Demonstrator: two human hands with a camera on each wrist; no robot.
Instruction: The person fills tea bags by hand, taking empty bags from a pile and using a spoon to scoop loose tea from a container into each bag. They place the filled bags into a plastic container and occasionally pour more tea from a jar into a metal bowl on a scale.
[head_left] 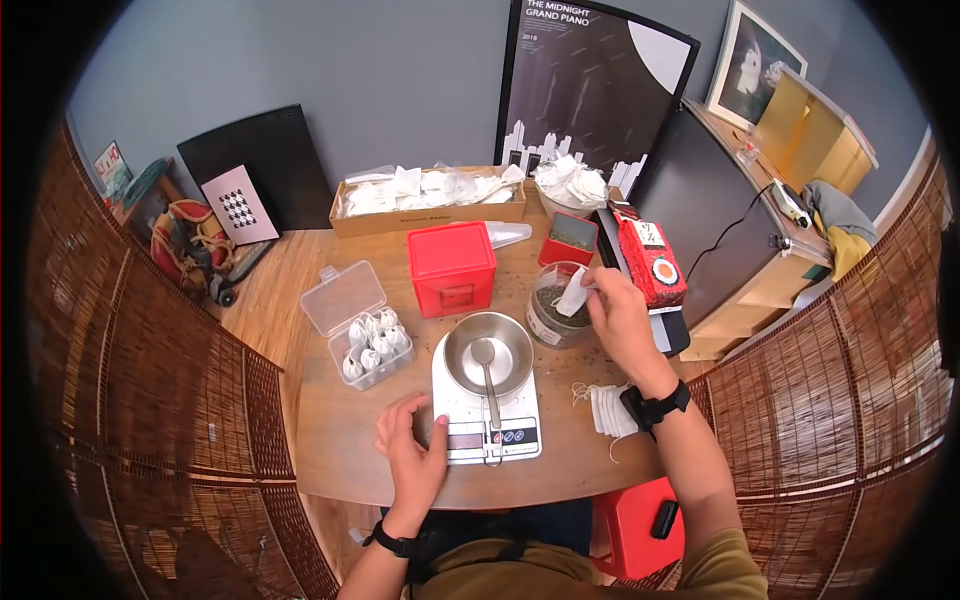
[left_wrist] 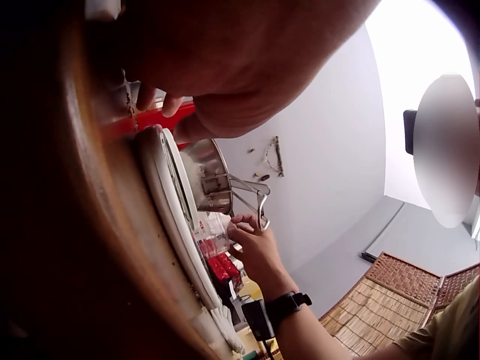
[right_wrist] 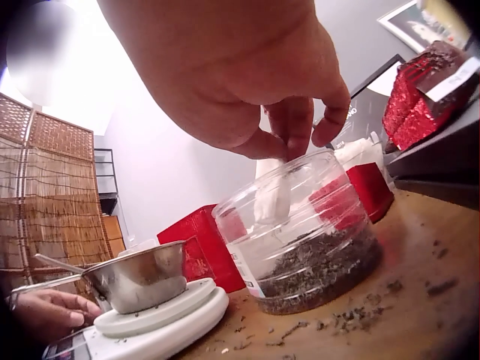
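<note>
My right hand (head_left: 622,318) pinches a small white cloth pouch (head_left: 572,297) by its top, over the mouth of a clear plastic jar (right_wrist: 259,281). In the right wrist view the pouch hangs down inside the jar, above dark dried leaves (right_wrist: 322,262) at the bottom. By the left front of a white kitchen scale (head_left: 524,408), my left hand (head_left: 415,455) rests with fingers loosely bent, the thumb at the scale's edge. On the scale sits a steel pan (head_left: 512,365), with a spoon (head_left: 490,380) lying in it, its handle over the rim toward me.
An open plastic box (head_left: 385,378) with several filled white pouches stands left. Behind are a red tin (head_left: 452,272), a smaller red container (head_left: 562,255) and a cardboard tray (head_left: 400,222) of white pouches. Flat pouches (head_left: 606,408) lie by my right wrist. A red foil pack (head_left: 645,250) stands right.
</note>
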